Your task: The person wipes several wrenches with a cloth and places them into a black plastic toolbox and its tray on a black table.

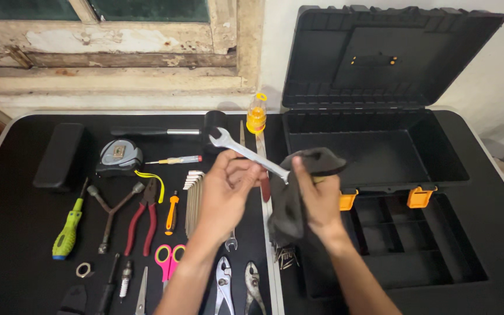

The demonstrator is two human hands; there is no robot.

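Note:
My left hand (228,189) grips a silver open-ended wrench (241,150) by its shaft, its jaw end pointing up and left. My right hand (317,201) holds a dark grey cloth (291,204) wrapped around the wrench's other end. Both hands hover above the black table (18,233), just left of an open black toolbox (380,151).
Tools lie on the table to the left: a tape measure (119,156), green screwdriver (68,227), red-handled pliers (144,216), pink scissors (168,259), hex keys (193,198), slip-joint pliers (237,286), a rubber mallet (205,131). The toolbox's insert tray (415,245) sits before it.

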